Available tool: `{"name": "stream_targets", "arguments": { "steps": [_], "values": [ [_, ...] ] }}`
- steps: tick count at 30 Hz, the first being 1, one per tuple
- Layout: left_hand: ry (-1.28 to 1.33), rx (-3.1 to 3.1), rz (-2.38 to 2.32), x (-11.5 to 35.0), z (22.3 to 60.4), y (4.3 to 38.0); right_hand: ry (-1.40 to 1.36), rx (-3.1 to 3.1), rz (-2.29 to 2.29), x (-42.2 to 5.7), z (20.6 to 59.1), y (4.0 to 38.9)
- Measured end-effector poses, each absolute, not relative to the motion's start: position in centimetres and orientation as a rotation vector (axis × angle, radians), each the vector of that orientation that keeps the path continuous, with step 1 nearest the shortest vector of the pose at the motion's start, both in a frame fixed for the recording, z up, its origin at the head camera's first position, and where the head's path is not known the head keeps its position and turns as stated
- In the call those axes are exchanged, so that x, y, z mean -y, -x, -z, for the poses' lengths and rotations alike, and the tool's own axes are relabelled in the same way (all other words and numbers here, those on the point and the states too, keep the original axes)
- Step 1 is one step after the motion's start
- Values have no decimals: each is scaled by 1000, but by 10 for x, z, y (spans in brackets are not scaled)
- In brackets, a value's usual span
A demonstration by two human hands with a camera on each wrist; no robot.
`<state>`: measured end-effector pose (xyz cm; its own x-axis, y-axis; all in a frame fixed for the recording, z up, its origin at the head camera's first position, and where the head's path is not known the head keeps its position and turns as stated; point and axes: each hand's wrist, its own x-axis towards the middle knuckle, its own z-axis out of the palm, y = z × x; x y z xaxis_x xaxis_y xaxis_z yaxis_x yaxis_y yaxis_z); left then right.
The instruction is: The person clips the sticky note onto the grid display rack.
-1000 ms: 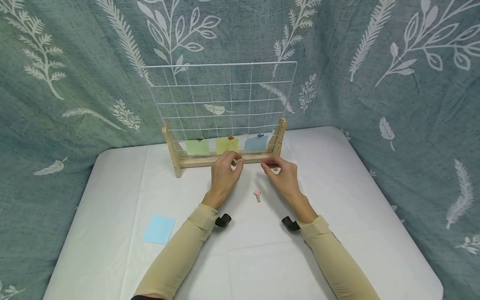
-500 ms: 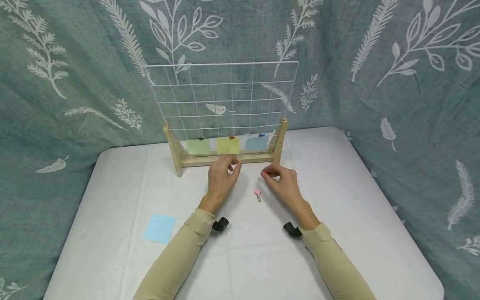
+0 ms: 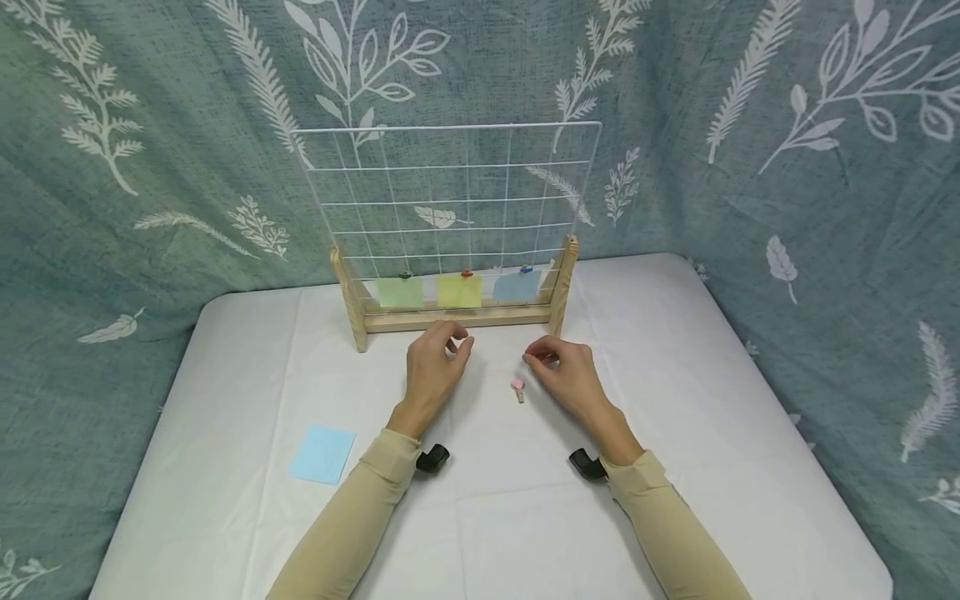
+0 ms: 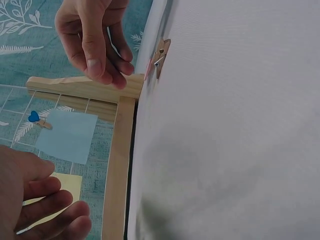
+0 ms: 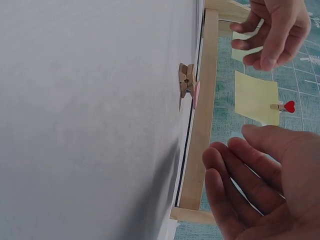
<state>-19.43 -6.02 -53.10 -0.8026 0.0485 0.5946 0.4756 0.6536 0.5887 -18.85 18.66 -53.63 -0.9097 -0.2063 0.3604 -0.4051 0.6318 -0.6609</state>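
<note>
In the head view, your left hand (image 3: 435,368) and right hand (image 3: 567,375) are apart from each other in front of the wooden stand (image 3: 510,316), fingers loosely bent, thumbs near the index fingers, and both look empty. Between them, nearer your right hand and touching neither, the pink-topped clothespin (image 3: 519,392) lies on the white tablecloth (image 3: 510,533). Only from here do you get the loose blue square (image 3: 322,455) near your left sleeve (image 3: 345,517), and the whole wire grid (image 3: 468,201) with its row of clipped notes: the green note (image 3: 401,292) to your left, the yellow note (image 3: 459,291) in the middle, the blue note (image 3: 516,286) to your right. The left wrist view gives you finer detail: the clothespin's metal spring (image 4: 158,61), and the blue heart clip (image 4: 33,116) on the blue note, with the yellow note partly hidden behind your left fingers. The right wrist view shows you instead the red heart clip (image 5: 290,106) on the yellow note's edge, and the clothespin's pink top at a steep angle. As for direction, the clothespin's long axis runs mostly away from you: the pink end points toward the stand, the bare wooden end back toward you, slanting slightly to your right.
</note>
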Motion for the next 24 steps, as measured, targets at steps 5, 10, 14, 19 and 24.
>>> {"name": "stream_targets", "arguments": {
  "steps": [5,10,14,19,24],
  "values": [
    [378,2343,1028,68,535,190,-499,2624,-1159,-186,537,186],
    [355,2367,1036,77,537,184,-485,2666,-1186,-186,539,183],
    [335,2389,1053,84,538,177,-491,2699,-1208,-185,541,181],
    [300,2377,1026,96,539,169,-536,2757,-1195,-184,542,176],
    [265,2373,1017,107,539,164,-597,2803,-1152,-186,542,175]
  ]
}}
